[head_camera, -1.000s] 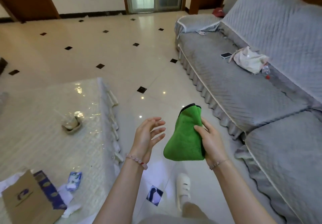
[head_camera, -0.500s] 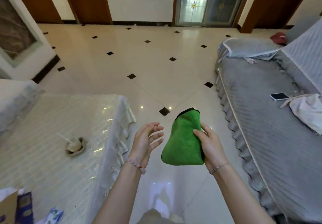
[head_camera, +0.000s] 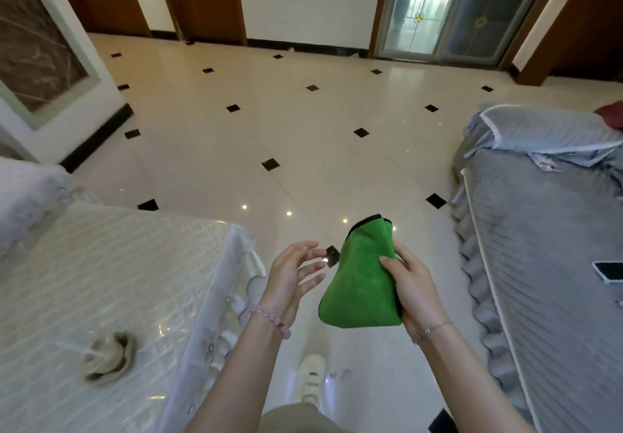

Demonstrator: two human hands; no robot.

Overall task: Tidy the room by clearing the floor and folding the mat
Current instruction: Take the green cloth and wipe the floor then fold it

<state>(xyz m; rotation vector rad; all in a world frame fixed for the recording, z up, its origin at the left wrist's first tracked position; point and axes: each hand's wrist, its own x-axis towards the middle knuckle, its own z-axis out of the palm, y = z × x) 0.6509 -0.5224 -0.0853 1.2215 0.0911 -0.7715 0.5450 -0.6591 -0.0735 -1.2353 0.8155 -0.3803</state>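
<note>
A folded green mat (head_camera: 362,277) with a black edge hangs in front of me above the tiled floor (head_camera: 303,135). My right hand (head_camera: 413,289) grips its right side, thumb on the front face. My left hand (head_camera: 295,274) hovers just left of the mat, fingers spread and relaxed, holding nothing and not touching it.
A low table (head_camera: 111,281) with a white cover stands at the left, with a small crumpled cup (head_camera: 108,356) on it. A grey covered sofa (head_camera: 546,264) runs along the right, a phone (head_camera: 608,270) lying on it. My white shoe (head_camera: 313,377) is below. Glass doors (head_camera: 441,11) stand at the back.
My view has swung left and forward, so the sofa slid to the right edge and the items on it left view. Both hands and the mat keep about the same pose.
</note>
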